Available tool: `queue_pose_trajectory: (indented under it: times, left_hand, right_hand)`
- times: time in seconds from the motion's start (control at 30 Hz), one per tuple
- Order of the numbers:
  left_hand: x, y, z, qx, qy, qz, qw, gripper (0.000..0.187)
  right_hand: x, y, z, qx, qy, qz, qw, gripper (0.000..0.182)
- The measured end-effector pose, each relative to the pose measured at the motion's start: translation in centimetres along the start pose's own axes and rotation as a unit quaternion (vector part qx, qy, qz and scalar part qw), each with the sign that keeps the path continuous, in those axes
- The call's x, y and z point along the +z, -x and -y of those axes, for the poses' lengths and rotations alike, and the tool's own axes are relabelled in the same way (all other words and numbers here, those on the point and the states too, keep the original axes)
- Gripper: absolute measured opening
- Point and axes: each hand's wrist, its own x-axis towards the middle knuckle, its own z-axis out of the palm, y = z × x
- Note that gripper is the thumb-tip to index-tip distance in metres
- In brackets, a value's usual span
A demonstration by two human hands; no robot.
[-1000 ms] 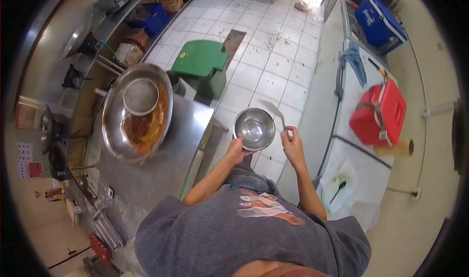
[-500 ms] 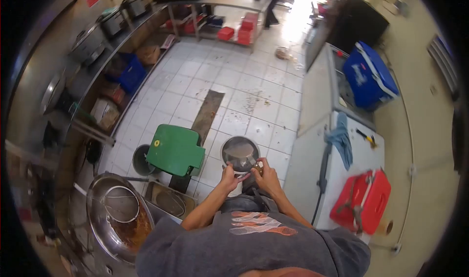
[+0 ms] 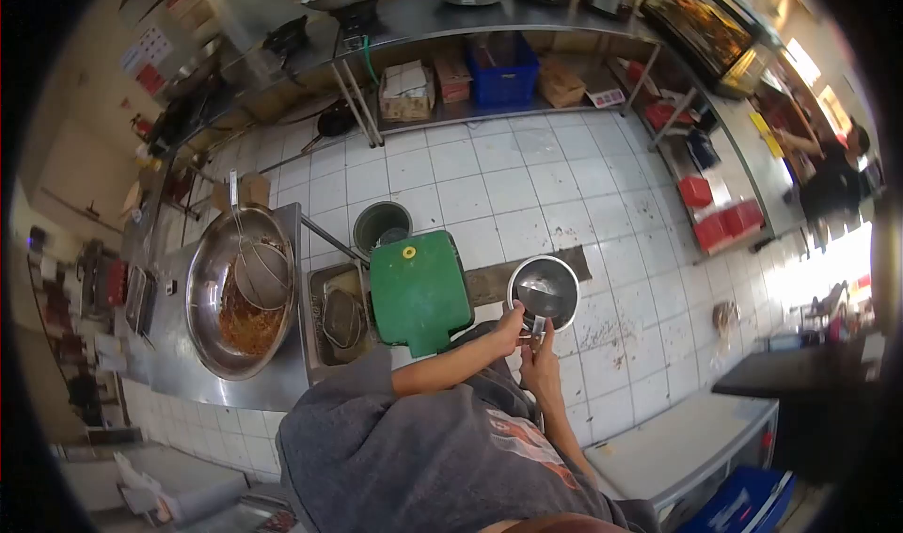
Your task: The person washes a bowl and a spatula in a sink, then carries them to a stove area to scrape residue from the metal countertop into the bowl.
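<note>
In front of my body, over the tiled floor, I hold a round metal pot (image 3: 555, 277) with its opening facing up toward me. Its inside is shiny and grey, and a short handle sticks out on my side. My left hand (image 3: 509, 330) is closed at the rim on the left of the handle, thumb on top. Just below the handle, my right hand (image 3: 541, 364) has its fingers wrapped around it. A green plastic lid or board (image 3: 420, 288) lies left of the pot, beside a dark green bucket (image 3: 383, 227).
On the left, a steel counter (image 3: 226, 394) carries a large metal basin (image 3: 202, 321) with brown food bits and a wire strainer (image 3: 261, 274). A small sink (image 3: 331, 350) adjoins it. A white freezer (image 3: 682, 439) stands lower right. A person (image 3: 832, 180) is at the far right.
My view and body have turned left, bringing the basin and stove counter further into sight. Both hands stay on the pot, and more of its inside now shows.
</note>
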Motion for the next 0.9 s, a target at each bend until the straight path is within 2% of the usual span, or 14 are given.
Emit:
queue_pose_trajectory:
  times: [0.07, 0.17, 0.2, 0.3, 0.33, 0.43, 0.47, 0.57, 0.7, 0.77, 0.8, 0.83, 0.87, 0.9]
  left_hand:
    - [1.1, -2.7, -2.9, -0.013, 0.062, -0.006, 0.998, 0.044]
    - [2.4, -6.5, -8.4, 0.001, 0.076, -0.070, 0.995, 0.046]
    - [3.1, -7.4, -10.3, -0.013, 0.123, -0.085, 0.989, 0.048]
    - [4.4, -11.6, -16.7, 0.003, 0.167, -0.074, 0.983, 0.051]
    - [4.8, -13.1, -20.1, 0.012, 0.164, -0.082, 0.983, 0.054]
    - [4.9, -16.6, -26.2, 0.008, 0.164, -0.126, 0.978, 0.060]
    - [4.8, -17.6, -28.4, 0.024, 0.182, -0.103, 0.978, 0.058]
    - [4.2, -20.2, -34.1, 0.094, 0.193, -0.092, 0.972, 0.055]
    - [4.7, -20.7, -40.9, 0.145, 0.228, -0.161, 0.949, 0.058]
    - [4.1, -21.2, -44.2, 0.139, 0.225, -0.158, 0.951, 0.050]
    - [4.1, -21.1, -45.4, 0.150, 0.237, -0.151, 0.948, 0.050]
    - [3.9, -21.3, -46.3, 0.158, 0.249, -0.147, 0.944, 0.049]
    - [3.5, -22.1, -47.2, 0.141, 0.256, -0.196, 0.936, 0.050]
    - [2.8, -22.7, -47.6, 0.160, 0.270, -0.195, 0.929, 0.050]
  right_hand:
    - [-0.5, -5.0, 0.0, -0.024, -0.004, 0.027, 0.999, 0.070]
    - [-1.0, -12.5, 0.5, -0.020, 0.026, 0.103, 0.994, 0.069]
    - [-1.2, -15.1, 1.0, -0.034, 0.018, 0.115, 0.993, 0.069]
    - [-1.1, -23.4, 2.2, 0.005, 0.044, 0.176, 0.983, 0.069]
    - [-0.4, -26.2, 1.7, -0.029, 0.067, 0.168, 0.983, 0.069]
    - [-1.8, -34.6, 4.0, -0.064, 0.043, 0.250, 0.965, 0.070]
    - [-2.9, -37.2, 4.9, -0.101, 0.025, 0.270, 0.957, 0.068]
    - [-6.8, -44.9, 6.5, -0.068, 0.002, 0.319, 0.945, 0.062]
    - [-11.2, -54.8, 6.1, -0.005, 0.008, 0.220, 0.975, 0.054]
    - [-11.7, -60.4, 2.1, 0.018, 0.043, 0.153, 0.987, 0.052]
    - [-12.5, -63.2, 2.0, 0.020, 0.107, 0.160, 0.981, 0.052]
    - [-13.0, -65.5, 1.8, -0.028, 0.164, 0.135, 0.977, 0.048]
    - [-13.4, -68.6, 1.1, 0.003, 0.142, 0.185, 0.972, 0.045]
    - [-13.6, -71.8, 0.9, 0.032, 0.122, 0.235, 0.964, 0.042]
